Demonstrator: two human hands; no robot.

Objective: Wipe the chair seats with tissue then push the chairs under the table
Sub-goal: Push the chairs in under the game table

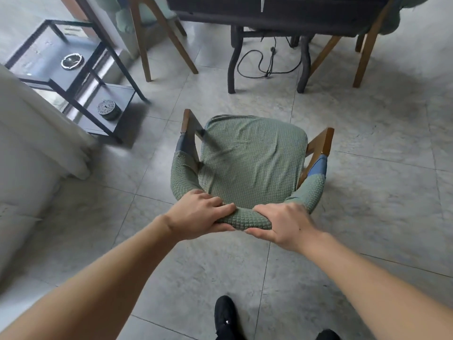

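A wooden chair with a green waffle-knit cover stands on the tiled floor in front of me, its seat (250, 155) facing the dark table (277, 13) at the top of the view. My left hand (196, 217) and my right hand (282, 224) both grip the padded top of the chair's backrest (245, 220), side by side. No tissue shows in either hand. A gap of bare floor lies between the seat's front edge and the table's dark legs (232, 67).
Two more wooden chairs stand at the table, one at upper left (159, 38) and one at upper right (367, 45). A black cable (267, 65) loops on the floor under the table. A black metal shelf (73, 77) stands left, beside a white curtain (36, 133). My black shoes (225, 317) are below.
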